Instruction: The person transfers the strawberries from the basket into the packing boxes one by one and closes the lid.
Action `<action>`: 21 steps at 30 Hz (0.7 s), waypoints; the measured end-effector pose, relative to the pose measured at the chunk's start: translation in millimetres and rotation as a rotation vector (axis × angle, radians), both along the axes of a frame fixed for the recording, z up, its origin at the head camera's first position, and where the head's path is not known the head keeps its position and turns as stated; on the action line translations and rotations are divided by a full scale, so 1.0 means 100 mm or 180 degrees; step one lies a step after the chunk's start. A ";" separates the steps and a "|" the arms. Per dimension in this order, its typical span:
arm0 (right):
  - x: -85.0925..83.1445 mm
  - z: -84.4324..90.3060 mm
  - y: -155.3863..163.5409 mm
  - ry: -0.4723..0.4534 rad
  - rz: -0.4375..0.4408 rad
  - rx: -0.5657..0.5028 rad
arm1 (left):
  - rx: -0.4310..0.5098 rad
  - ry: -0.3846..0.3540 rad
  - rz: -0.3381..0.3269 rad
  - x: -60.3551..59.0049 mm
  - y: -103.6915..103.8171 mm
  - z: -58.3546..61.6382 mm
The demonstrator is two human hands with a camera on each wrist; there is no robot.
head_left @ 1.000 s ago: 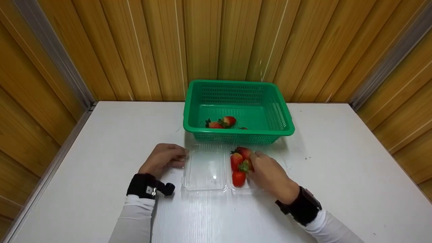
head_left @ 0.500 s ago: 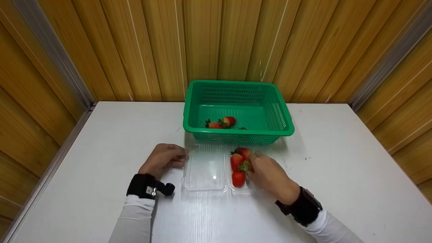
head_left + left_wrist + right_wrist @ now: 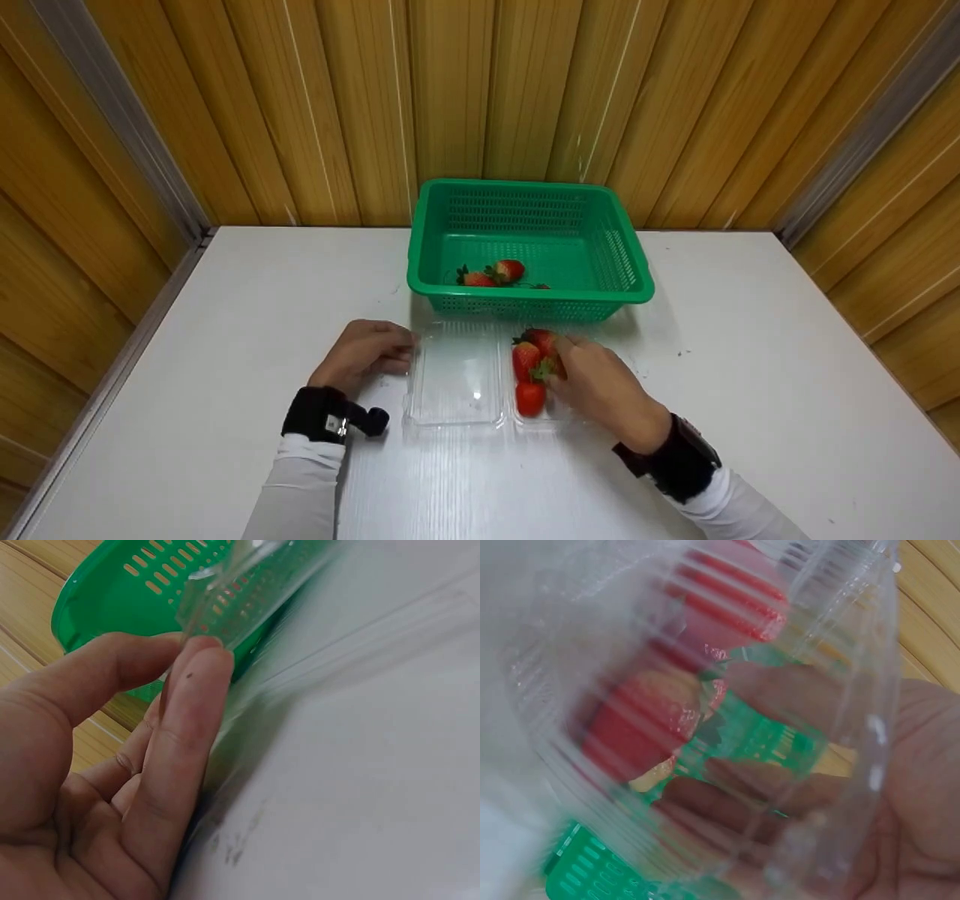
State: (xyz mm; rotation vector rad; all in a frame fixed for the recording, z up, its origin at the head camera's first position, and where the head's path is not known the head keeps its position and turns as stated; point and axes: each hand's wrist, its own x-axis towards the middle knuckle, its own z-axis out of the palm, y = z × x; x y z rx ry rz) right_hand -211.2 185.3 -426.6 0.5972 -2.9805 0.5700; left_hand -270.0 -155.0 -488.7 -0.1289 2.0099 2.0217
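I see a clear plastic clamshell box [image 3: 480, 375] lying open on the white table [image 3: 750, 360], just in front of the green basket [image 3: 622, 262]. It is thin, ribbed and see-through, with two shallow halves side by side, so its long axis runs left to right across my view, parallel to the basket's near wall. The left half is the bare lid; the right half holds red strawberries [image 3: 527, 358] with green leafy caps, lined up roughly from the basket side toward me.

My right hand [image 3: 600, 386] reaches into the right half, its fingers curled round one strawberry in the middle of the row; the right wrist view shows those fingers [image 3: 795, 694] through the ribbed plastic, against red fruit. My left hand [image 3: 364, 352] rests on the table at the lid's left edge, thumb and forefinger [image 3: 191, 712] pinching the clear rim.

Further out, more strawberries [image 3: 491, 274] lie on the basket floor near its front wall. Wooden panelling [image 3: 225, 112] stands behind the table.
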 end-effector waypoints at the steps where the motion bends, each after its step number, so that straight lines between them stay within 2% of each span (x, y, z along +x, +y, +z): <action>1: 0.00 0.01 0.00 0.0022 0.0009 -0.0002 | 0.0009 -0.0006 0.0006 0.00 0.00 0.00; 12: 0.00 0.10 0.02 0.0114 0.0038 -0.0078 | 0.0064 0.0010 0.0020 -0.02 0.00 -0.01; 21: -0.01 0.15 0.03 0.0054 0.0003 -0.0188 | 0.0028 -0.0045 0.0030 -0.01 0.01 0.00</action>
